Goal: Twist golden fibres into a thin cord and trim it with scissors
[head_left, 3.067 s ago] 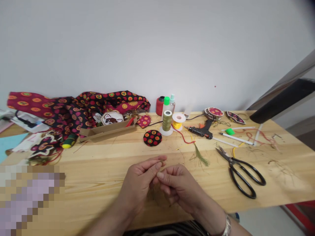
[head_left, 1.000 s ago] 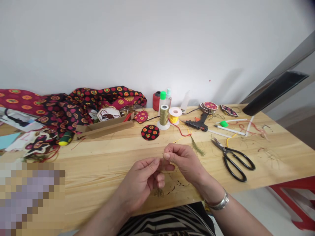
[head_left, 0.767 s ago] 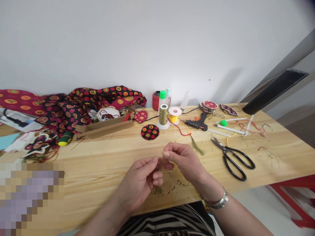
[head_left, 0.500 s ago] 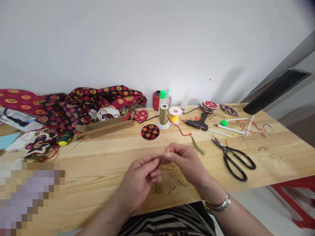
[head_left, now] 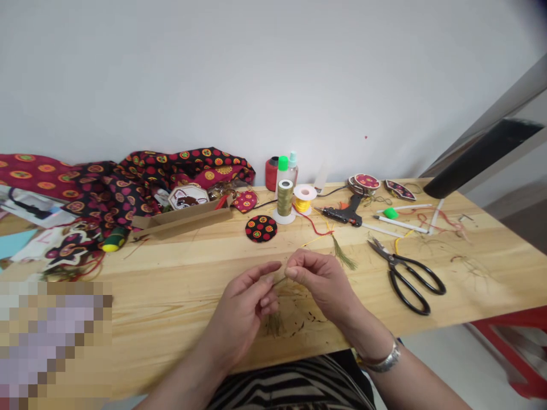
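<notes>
Near the front of the table, my left hand (head_left: 243,307) is closed, thumb against the fingers, on an olive thread tassel (head_left: 274,324) whose blurred fringe hangs below it. My right hand (head_left: 318,282) pinches a thin strand of thread (head_left: 280,281) between thumb and forefinger. That strand spans the short gap between both hands. Just beyond my right hand lies another olive tassel (head_left: 343,254) with yellow cord. To the right rest black-handled scissors (head_left: 405,276), blades partly apart. A round patterned fabric piece (head_left: 261,228) lies ahead of my left hand.
Behind stand an olive thread spool (head_left: 285,199), a yellow cord spool (head_left: 303,202) and a green-capped bottle (head_left: 282,165). A black glue gun (head_left: 344,213) lies to their right. At left are a cardboard tray (head_left: 183,218) and patterned cloth (head_left: 171,165). Dark scraps lie near my hands.
My left forefinger has lifted away from the thumb, and more of the strand shows between my hands. The tassel fringe swings slightly. My right hand stays almost in place.
</notes>
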Action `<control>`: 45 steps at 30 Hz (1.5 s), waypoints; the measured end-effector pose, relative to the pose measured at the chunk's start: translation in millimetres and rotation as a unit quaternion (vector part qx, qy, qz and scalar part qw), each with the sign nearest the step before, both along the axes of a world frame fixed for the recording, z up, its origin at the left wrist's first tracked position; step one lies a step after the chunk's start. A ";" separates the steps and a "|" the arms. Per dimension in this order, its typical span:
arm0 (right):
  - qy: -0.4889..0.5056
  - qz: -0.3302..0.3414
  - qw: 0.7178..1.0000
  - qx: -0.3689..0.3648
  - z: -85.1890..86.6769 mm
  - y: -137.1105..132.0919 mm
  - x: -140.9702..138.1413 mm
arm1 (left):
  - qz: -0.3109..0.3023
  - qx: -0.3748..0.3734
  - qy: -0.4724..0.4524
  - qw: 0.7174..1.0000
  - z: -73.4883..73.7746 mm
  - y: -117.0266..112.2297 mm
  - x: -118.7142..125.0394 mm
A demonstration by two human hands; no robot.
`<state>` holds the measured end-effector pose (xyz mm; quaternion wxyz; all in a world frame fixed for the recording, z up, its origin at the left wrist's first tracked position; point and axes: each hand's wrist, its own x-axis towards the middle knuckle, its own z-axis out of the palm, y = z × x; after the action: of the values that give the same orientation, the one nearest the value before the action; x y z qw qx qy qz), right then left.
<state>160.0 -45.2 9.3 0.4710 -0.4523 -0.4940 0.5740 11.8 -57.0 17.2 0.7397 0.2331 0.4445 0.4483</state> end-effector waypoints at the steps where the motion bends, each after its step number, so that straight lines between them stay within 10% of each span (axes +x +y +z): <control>1: -0.004 -0.004 1.000 0.003 -0.4 -0.6 0.0 | 0.000 0.005 0.005 1.000 0.2 -0.2 0.2; 14: -0.025 -0.088 0.985 0.146 -7.9 -8.8 -2.7 | -0.012 0.128 0.166 0.978 3.2 -6.0 -1.7; 20: -0.109 -0.121 0.947 0.276 -11.5 -14.9 0.3 | 0.021 0.320 0.338 0.885 -3.7 -10.5 -1.7; 30: 0.117 -0.067 0.991 -0.006 -8.0 -17.5 -13.8 | 0.088 0.557 0.492 0.664 -14.0 -6.4 -9.1; 45: 0.191 -0.046 0.978 -0.067 -5.7 -14.9 -14.8 | 0.071 0.578 0.477 0.658 -18.3 -8.7 -9.5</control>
<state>145.2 -60.1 3.5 0.5511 -0.3872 -0.3336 0.6596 2.3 -65.7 -1.1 0.1085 0.7636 0.4025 0.4932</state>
